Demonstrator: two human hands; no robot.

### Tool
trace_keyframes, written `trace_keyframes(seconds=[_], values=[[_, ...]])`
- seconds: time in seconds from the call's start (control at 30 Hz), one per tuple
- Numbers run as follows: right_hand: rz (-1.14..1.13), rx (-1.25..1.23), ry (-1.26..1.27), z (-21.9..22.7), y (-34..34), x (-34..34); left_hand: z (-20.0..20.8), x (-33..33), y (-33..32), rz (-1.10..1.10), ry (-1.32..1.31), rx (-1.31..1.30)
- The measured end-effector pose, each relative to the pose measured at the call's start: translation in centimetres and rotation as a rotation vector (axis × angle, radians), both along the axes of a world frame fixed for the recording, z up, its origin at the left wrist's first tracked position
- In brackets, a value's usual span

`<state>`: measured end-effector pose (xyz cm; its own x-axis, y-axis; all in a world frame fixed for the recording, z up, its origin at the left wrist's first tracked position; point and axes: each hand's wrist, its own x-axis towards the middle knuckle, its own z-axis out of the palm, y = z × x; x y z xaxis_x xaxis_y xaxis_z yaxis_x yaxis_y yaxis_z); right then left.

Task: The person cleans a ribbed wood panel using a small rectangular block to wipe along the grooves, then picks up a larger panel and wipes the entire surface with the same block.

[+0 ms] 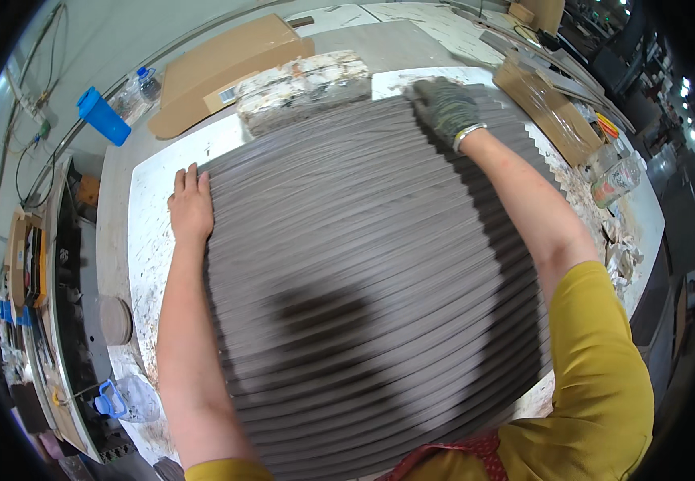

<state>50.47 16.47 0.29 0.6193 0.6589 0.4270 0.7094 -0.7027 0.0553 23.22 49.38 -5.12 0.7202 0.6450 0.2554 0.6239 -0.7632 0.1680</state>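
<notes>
A wide layer of grey wood-grain strips (pixel 347 216), laid side by side with a ridged surface, spreads across the white, stained worktable in front of me. My left hand (pixel 192 204) is bare and open, its fingers stretched along the left edge of the strips. My right hand (pixel 447 112), in a dark green patterned work glove with a pale cuff, rests at the far right part of the layer. Its fingers point away and look extended, though their undersides are hidden. The right ends of the strips form a stepped, toothed edge. My shadow falls over the near part.
Behind the strips stand a pale, stained block (pixel 303 92) and a cardboard sheet (pixel 227 64). A blue cup (pixel 103 116) is at far left; a clear jug with a blue handle (pixel 127 398) stands near left. To the right are a long carton (pixel 548 108) and a glass jar (pixel 616 181).
</notes>
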Motion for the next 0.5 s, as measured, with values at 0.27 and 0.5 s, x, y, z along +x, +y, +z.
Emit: trace_keyframes(seconds=[0.27, 0.5], values=[[0.616, 0.109, 0.005, 2.0, 11.6, -12.9, -2.4, 0.0, 2.0, 0.001, -0.008, 0.044], [-0.156, -0.108, -0.012, 0.7, 1.8, -2.6, -1.6, 0.8, 0.4, -0.008, -0.012, 0.071]])
